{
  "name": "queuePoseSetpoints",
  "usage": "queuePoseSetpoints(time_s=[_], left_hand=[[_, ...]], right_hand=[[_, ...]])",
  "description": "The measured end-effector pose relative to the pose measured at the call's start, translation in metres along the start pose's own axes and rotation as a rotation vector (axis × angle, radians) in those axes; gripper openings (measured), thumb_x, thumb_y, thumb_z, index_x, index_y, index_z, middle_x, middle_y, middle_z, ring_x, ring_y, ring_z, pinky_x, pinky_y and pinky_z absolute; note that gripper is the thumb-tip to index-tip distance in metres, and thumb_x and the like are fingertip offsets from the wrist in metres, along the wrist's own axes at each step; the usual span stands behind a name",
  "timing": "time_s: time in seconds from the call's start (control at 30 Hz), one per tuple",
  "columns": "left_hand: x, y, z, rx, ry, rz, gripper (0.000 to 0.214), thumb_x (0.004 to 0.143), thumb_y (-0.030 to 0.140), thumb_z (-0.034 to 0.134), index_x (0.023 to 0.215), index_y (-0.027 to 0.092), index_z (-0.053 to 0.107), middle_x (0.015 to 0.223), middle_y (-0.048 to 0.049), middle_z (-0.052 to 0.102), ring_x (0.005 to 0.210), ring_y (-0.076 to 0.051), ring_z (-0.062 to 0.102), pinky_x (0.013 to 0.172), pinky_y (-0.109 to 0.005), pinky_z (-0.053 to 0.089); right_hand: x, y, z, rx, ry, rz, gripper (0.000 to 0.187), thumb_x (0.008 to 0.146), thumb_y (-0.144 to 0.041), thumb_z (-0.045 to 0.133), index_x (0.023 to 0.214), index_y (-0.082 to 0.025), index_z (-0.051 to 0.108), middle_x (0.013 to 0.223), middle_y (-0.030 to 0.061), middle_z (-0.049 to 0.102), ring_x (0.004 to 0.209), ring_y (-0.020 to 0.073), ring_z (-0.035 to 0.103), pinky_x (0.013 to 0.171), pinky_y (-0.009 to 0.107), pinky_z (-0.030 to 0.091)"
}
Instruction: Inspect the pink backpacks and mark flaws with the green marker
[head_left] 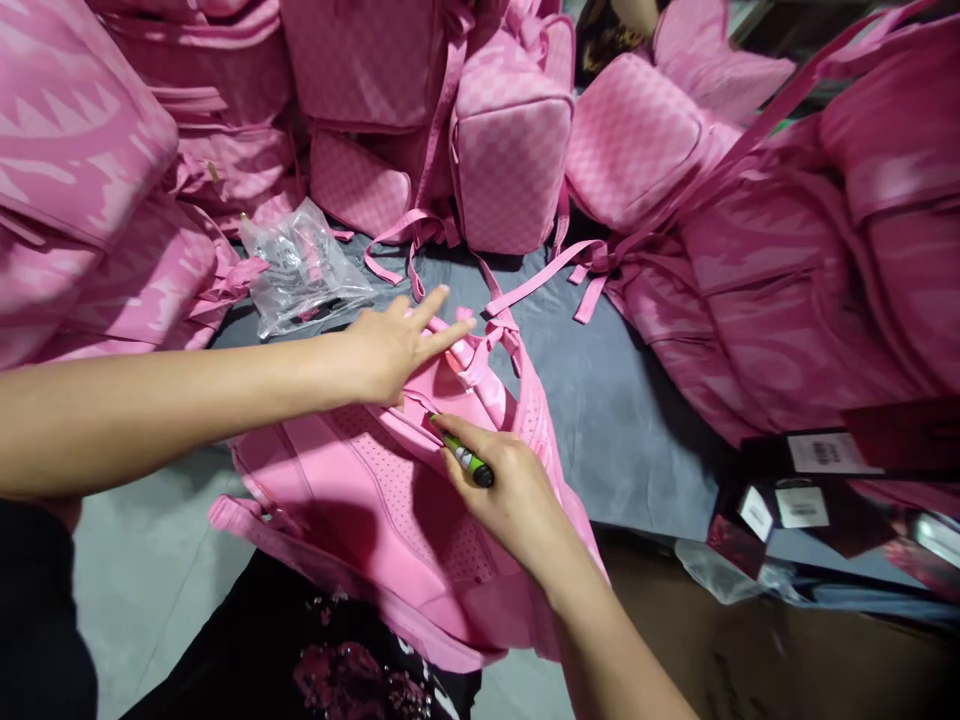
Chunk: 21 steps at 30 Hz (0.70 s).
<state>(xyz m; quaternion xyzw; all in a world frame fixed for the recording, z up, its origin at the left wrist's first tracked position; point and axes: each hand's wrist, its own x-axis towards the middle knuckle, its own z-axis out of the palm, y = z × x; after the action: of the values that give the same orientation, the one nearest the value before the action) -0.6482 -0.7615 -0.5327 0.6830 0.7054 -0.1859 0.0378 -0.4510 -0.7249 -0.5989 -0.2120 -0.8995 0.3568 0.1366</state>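
A pink backpack [375, 500] lies flat at the near edge of the grey table [630, 420], right in front of the person, with its padded dotted side facing up. Its bottom end hangs over the person's dark clothes [300, 650], and its front side cannot be seen. The left hand [397, 340] rests on the top end of the backpack with its fingers spread wide and flat. The palm is turned down, so what is under it is hidden. The right hand [510, 500] is curled around a green pen [463, 458], pinching it between the thumb and fingers. The pen's green end points at a seam on the backpack, but its tip is too small to make out. Its black end pokes out by the thumb. A crumpled clear plastic bag [304, 265] lies just past the left hand, and the small things inside it are hard to tell apart. Pink straps [540, 285] trail over the table from a big pile of pink bags [510, 150] that goes all around. Many of those bags are cut off at the picture's edges or blurry. On the right, some dark tags [825, 453] with white labels lie in a heap, and their writing is too blurry to read.
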Motion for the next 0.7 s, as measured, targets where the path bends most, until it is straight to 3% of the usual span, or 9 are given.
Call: queuePoseSetpoints(time_s=[0.1,0.3,0.53,0.7], left_hand=[[-0.015,-0.005,0.001,0.005,-0.013,-0.078,0.130,0.069,0.030,0.084,0.160,0.034,-0.008,0.168,-0.0213,0.000,0.133,-0.045,0.044,0.088,-0.043,0.054],[-0.018,-0.006,0.019,0.081,0.076,-0.109,0.110,0.080,0.018,0.068,0.161,0.034,-0.006,0.165,-0.0213,0.012,0.128,-0.039,0.049,0.083,-0.039,0.055],[-0.020,-0.023,0.022,0.056,0.114,0.021,0.099,0.083,0.018,0.060,0.162,0.030,0.001,0.166,-0.0205,0.015,0.128,-0.036,0.052,0.088,-0.038,0.054],[-0.024,-0.030,0.010,-0.075,0.019,-0.038,0.103,0.082,0.022,0.067,0.161,0.034,0.003,0.168,-0.0199,0.007,0.134,-0.032,0.052,0.094,-0.035,0.052]], right_hand=[[0.006,-0.005,0.015,0.022,0.090,-0.102,0.036,0.091,-0.017,0.055,0.124,-0.022,0.068,0.117,0.0082,0.076,0.098,0.0235,0.075,0.089,0.042,0.054],[0.026,-0.005,0.042,0.178,0.133,-0.146,0.036,0.091,-0.020,0.055,0.124,-0.021,0.069,0.118,0.0079,0.076,0.094,0.0229,0.075,0.089,0.039,0.058],[0.021,0.000,0.041,0.246,0.168,-0.135,0.037,0.091,-0.021,0.056,0.125,-0.021,0.069,0.121,0.0073,0.075,0.102,0.0229,0.075,0.094,0.037,0.058],[0.021,-0.003,0.039,0.262,0.173,-0.123,0.036,0.091,-0.023,0.056,0.123,-0.023,0.070,0.118,0.0068,0.076,0.100,0.0238,0.076,0.091,0.037,0.061]])
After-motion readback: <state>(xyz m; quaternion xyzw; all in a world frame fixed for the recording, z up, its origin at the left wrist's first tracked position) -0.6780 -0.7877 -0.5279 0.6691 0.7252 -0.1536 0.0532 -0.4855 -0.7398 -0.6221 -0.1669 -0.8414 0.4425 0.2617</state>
